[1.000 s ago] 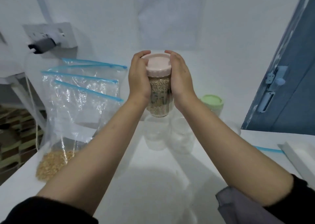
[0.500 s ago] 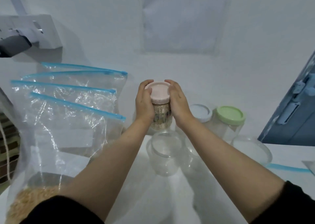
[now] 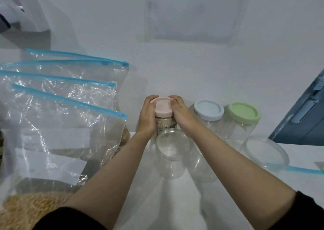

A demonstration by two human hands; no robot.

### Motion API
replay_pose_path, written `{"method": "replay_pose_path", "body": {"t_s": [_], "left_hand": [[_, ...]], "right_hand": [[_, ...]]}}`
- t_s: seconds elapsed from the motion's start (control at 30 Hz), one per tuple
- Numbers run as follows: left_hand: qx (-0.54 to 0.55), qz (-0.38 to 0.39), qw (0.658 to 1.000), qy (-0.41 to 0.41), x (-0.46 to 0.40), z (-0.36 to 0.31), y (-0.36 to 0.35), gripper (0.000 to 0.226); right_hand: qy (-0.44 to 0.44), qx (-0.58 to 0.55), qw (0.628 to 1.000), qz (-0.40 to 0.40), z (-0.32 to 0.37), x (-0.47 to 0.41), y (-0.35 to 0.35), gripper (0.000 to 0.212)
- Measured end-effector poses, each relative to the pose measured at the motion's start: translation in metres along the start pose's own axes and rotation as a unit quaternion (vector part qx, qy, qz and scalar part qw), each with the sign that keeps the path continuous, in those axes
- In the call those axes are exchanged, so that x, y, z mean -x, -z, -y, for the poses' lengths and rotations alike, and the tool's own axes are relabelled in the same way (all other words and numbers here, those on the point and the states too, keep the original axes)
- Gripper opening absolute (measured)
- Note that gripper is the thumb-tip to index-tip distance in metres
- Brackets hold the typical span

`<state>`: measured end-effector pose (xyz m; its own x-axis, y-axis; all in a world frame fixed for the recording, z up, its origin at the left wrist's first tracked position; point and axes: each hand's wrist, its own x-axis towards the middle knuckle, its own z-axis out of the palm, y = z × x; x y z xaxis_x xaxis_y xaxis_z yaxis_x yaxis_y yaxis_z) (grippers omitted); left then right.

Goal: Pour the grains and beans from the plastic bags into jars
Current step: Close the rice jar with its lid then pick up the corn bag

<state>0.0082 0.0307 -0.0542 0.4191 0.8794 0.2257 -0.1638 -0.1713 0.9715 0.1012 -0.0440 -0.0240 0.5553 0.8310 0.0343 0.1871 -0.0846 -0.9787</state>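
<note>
A clear jar of pale grains (image 3: 164, 124) with a pink lid (image 3: 162, 106) stands at the back of the white table, near the wall. My left hand (image 3: 147, 118) grips its left side and my right hand (image 3: 181, 115) grips its right side, fingers curled over the lid rim. Just in front stands an open empty jar (image 3: 172, 152), and a second clear jar (image 3: 201, 166) shows under my right forearm. Several zip bags with blue seals (image 3: 59, 117) stand at the left; the nearest holds tan grains (image 3: 22, 210).
Right of the held jar stand an empty jar with a white lid (image 3: 208, 110) and one with a green lid (image 3: 242, 113). A wide clear container (image 3: 264, 151) sits further right by a blue zip strip (image 3: 296, 168). A blue door (image 3: 305, 114) bounds the right side.
Both hands have carried the pink-lidded jar away from me and down to the back of the table. The camera has dipped, so more jars and bags show.
</note>
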Motion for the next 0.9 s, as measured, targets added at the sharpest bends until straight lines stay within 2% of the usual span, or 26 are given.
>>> {"method": "replay_pose_path", "body": {"t_s": [0.13,0.27,0.33,0.4,0.47,0.53,0.73,0.8,0.9], "left_hand": [[-0.042,0.04,0.998,0.001,0.006,-0.005,0.006,0.024],[-0.113,0.002,0.994,0.006,0.011,-0.016,0.005,0.031],[-0.185,-0.036,0.982,-0.035,0.016,-0.026,0.001,0.036],[-0.233,-0.043,0.966,-0.105,0.023,-0.039,-0.006,0.037],[-0.253,0.002,0.953,-0.167,0.03,-0.051,-0.018,0.039],[-0.255,0.051,0.947,-0.187,0.036,-0.06,-0.035,0.04],[-0.182,0.09,0.974,-0.099,0.042,-0.069,-0.085,0.041],[-0.192,0.101,0.975,-0.051,0.039,-0.063,-0.098,0.043],[-0.228,0.12,0.966,0.027,0.036,-0.048,-0.113,0.05]], "right_hand": [[0.008,0.029,0.999,-0.024,-0.002,0.004,0.002,0.035],[0.025,0.07,0.996,-0.052,0.006,0.016,0.004,0.041],[0.046,0.083,0.993,-0.072,0.014,0.026,0.01,0.039],[0.072,0.085,0.989,-0.094,0.02,0.035,0.018,0.036],[0.102,0.099,0.983,-0.12,0.026,0.042,0.03,0.032],[0.132,0.115,0.974,-0.145,0.032,0.046,0.044,0.031],[0.126,0.175,0.956,-0.198,0.032,0.043,0.093,0.032],[0.079,0.205,0.959,-0.181,0.023,0.04,0.104,0.036],[0.012,0.262,0.958,-0.115,0.003,0.036,0.109,0.036]]}}
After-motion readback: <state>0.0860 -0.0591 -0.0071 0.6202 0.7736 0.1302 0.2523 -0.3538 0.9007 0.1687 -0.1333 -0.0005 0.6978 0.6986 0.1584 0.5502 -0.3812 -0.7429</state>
